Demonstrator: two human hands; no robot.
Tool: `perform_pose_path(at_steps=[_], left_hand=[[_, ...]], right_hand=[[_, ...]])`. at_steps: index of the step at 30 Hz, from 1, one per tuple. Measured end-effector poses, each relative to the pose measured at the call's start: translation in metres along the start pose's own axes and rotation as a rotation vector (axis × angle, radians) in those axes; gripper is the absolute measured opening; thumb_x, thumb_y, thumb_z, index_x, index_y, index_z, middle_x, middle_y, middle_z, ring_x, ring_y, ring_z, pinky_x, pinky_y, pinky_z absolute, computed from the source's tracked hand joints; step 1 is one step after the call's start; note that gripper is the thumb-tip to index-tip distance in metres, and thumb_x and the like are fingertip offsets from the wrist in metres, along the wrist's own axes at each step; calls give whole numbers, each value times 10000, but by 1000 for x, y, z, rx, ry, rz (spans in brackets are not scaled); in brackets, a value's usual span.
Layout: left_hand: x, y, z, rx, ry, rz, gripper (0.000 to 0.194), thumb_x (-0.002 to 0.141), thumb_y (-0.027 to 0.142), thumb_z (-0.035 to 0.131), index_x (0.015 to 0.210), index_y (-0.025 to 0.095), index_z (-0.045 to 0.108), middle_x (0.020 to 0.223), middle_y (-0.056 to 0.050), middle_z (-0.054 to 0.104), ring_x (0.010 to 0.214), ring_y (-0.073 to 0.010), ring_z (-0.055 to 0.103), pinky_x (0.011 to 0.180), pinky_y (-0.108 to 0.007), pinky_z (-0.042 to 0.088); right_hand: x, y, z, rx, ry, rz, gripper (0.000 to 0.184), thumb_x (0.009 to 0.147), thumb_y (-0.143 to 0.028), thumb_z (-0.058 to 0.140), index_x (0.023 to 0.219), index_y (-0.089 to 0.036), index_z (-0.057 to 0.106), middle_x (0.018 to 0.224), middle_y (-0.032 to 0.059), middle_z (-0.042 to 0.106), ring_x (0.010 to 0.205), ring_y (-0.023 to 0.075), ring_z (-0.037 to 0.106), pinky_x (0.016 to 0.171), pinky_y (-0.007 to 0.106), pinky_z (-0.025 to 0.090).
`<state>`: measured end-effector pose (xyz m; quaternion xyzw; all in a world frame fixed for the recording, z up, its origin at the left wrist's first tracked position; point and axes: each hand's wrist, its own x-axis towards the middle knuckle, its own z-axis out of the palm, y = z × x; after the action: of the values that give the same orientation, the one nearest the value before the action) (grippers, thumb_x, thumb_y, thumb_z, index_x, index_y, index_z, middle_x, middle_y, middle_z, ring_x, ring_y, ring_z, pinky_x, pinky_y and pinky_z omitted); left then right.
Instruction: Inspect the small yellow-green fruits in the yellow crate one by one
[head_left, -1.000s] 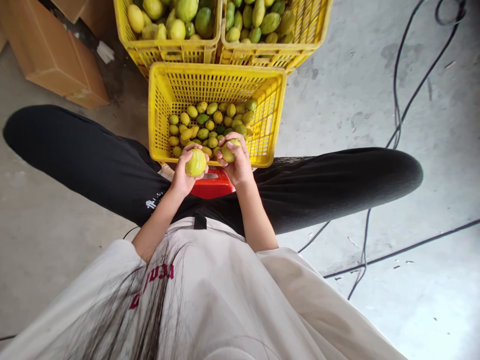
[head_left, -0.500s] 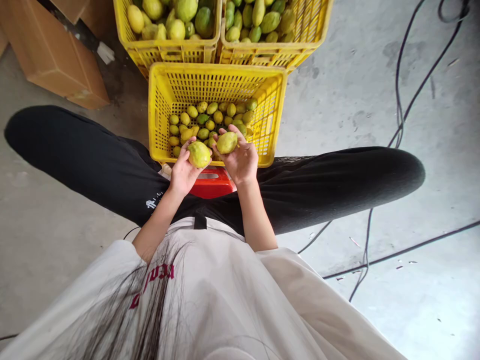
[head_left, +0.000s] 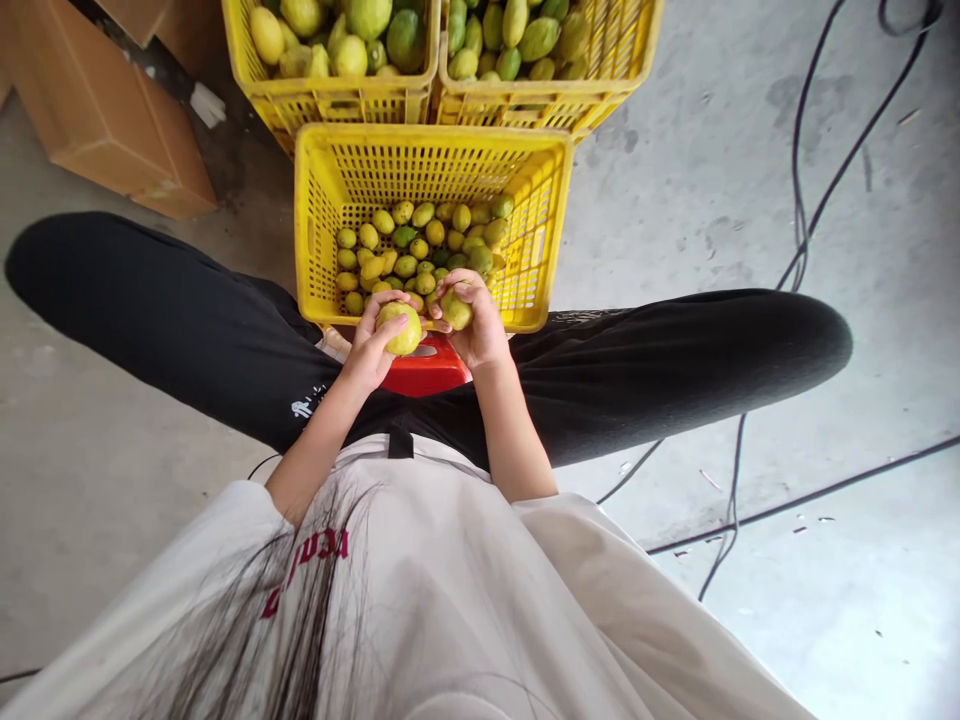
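Observation:
My left hand (head_left: pixel 369 347) is closed around a yellow-green lemon (head_left: pixel 400 330), its thumb lying across the top. Close beside it, my right hand (head_left: pixel 482 325) grips a second, slightly duller lemon (head_left: pixel 456 308) with curled fingers. Both hands are over the near rim of a yellow plastic crate (head_left: pixel 433 140). Inside that crate, many yellow and green lemons (head_left: pixel 405 266) cover the bottom. Below my hands, between my legs, part of a red plastic object (head_left: pixel 424 374) shows; its full shape is hidden.
Two fuller yellow crates of lemons, one at left (head_left: pixel 337 88) and one at right (head_left: pixel 540 90), stand just beyond the near crate. Cardboard boxes (head_left: pixel 127 140) sit at the upper left. Black cables (head_left: pixel 801 230) run across the concrete floor at right.
Both hands have closed further around their lemons and turned them. The left thumb now lies over its lemon, and the right lemon has come slightly closer to me.

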<state>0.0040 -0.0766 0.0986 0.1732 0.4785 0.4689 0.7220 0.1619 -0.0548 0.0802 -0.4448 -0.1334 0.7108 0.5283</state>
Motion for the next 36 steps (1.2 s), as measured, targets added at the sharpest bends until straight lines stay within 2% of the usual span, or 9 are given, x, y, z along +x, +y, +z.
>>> perform_pose_path(at_steps=[5,10,15,18,21,24,29,32,36], left_hand=[[0,-1,-2,-25,24,-58,402,791,351,944,1076,266,675,1091,-30,773,1147,-280,806,1070,-462,671],[-3,9,0,-139,59,-120,270,1000,425,631,1175,228,695,1323,-102,793,1512,-355,663,1226,-561,591],[-2,16,-1,-159,206,-4,342,1080,556,646,1262,279,725,1445,-83,761,1522,-337,635,1080,-418,676],[-3,16,-2,-192,211,44,358,1011,583,761,1253,320,737,1286,-74,769,1309,-274,718,852,-280,668],[-5,14,1,-204,178,29,255,942,431,822,1144,301,736,1110,-38,724,1017,-196,744,704,-218,614],[-4,10,4,-161,201,-15,208,886,269,822,1078,260,741,1081,-26,697,930,-170,745,652,-187,582],[7,2,-2,-210,498,-121,76,969,299,780,985,238,737,1066,-47,740,950,-162,750,672,-166,577],[11,1,-6,-242,571,-132,106,999,299,760,929,232,717,1022,-33,740,899,-137,747,687,-167,592],[10,-2,-6,-213,551,-121,86,972,264,772,935,210,717,991,-21,727,852,-132,760,678,-187,610]], right_hand=[[4,9,-7,-21,-2,41,306,861,-419,905,947,-274,650,851,-26,675,702,160,651,497,226,499],[9,8,-15,59,75,30,308,919,-454,800,1142,-267,701,1039,7,752,929,205,765,764,307,668],[5,-5,-12,27,-38,-89,485,943,-573,744,1338,-308,652,1331,47,745,1262,280,740,1016,424,651],[1,-8,-10,-53,-78,-107,568,938,-668,737,1375,-324,620,1196,34,729,1088,242,754,854,346,644],[0,-3,-10,-164,-89,-34,557,907,-725,736,1253,-307,607,990,1,661,811,184,667,601,253,503],[1,8,-11,-407,-59,66,504,889,-689,747,1133,-288,564,903,-35,594,708,146,560,560,232,408],[0,14,-9,-1055,127,15,390,942,-510,770,1111,-253,531,993,17,692,870,215,670,841,350,552],[-5,3,-2,-1413,-12,112,329,1007,-389,737,1247,-197,619,1079,96,784,998,295,760,932,395,570],[-17,-12,16,-1767,-375,347,335,1043,-291,707,1351,-164,746,1277,165,841,1224,341,793,1001,375,580]])
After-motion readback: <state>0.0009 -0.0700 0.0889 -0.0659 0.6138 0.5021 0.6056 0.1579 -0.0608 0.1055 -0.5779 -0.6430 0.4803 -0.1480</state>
